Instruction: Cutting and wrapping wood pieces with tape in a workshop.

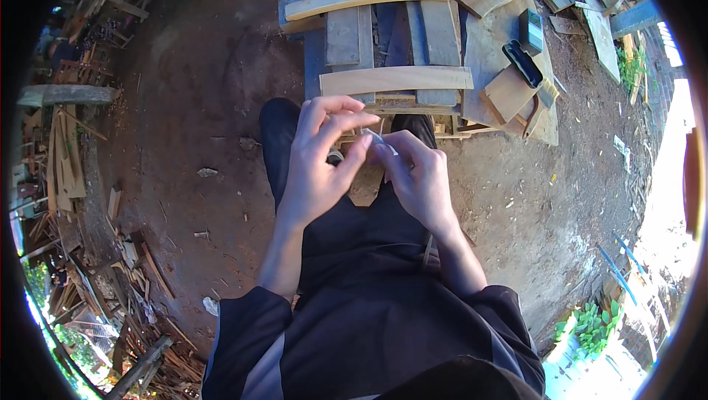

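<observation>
Nearest to my camera I see the dark jacket (pixel 383 348) with its sleeves pushed up, and both bare forearms rise from it toward the middle of the picture. There the two hands meet over a small thin pale object (pixel 377 137), maybe a narrow strip; I cannot tell what it is exactly. The left hand (pixel 321 160) has its fingers bent and close together, with the thumb and the fingertips pinching one end of this object. The right hand (pixel 418 175) has its fingers curled and pressed together, and it grips the other end from the right. The object is held in the air above the knees in black trousers (pixel 284 142). Just behind the hands lies a stack of wooden planks (pixel 394 39) on the brown earth ground (pixel 199 90). On boards to the right of it rest a small dark box (pixel 530 30) and a long black case (pixel 522 62). Wood scraps (pixel 140 267) lie far at the left.
</observation>
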Tool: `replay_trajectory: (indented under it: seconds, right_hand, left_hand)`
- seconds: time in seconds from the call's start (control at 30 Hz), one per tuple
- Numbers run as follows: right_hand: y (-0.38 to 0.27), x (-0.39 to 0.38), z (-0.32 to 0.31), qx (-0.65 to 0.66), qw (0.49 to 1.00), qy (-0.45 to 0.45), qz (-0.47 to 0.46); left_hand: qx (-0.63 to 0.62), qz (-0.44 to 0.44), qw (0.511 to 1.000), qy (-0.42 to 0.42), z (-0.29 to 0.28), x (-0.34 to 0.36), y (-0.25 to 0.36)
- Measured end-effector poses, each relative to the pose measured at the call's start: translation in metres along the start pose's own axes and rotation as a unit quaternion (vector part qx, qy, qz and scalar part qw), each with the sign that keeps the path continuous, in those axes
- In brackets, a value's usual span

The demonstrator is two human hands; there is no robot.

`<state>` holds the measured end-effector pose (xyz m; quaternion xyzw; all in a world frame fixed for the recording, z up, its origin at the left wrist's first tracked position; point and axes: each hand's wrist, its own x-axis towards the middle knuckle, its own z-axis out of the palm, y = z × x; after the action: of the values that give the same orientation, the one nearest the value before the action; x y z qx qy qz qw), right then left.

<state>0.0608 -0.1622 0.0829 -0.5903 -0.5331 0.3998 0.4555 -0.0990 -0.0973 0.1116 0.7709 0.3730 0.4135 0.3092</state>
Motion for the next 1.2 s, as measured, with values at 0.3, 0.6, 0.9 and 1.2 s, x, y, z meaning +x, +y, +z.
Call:
replay_trajectory:
  seconds: [0.3,0.6,0.9,1.2]
  right_hand:
    - [-0.001,-0.003,0.004,-0.073,0.992,0.069,-0.074]
    - [-0.008,-0.002,-0.012,0.231,0.972,0.002,0.049]
    - [-0.014,-0.001,-0.027,0.064,0.985,-0.154,-0.046]
    - [-0.007,-0.006,-0.019,0.087,0.996,-0.034,0.006]
  left_hand:
    - [0.091,0.085,0.992,0.019,0.019,-0.014,-0.002]
    - [-0.296,-0.262,0.916,0.068,0.029,-0.039,-0.015]
    - [-0.354,-0.230,0.902,-0.090,0.000,-0.020,-0.040]
    - [-0.246,-0.239,0.937,-0.068,-0.016,-0.015,-0.021]
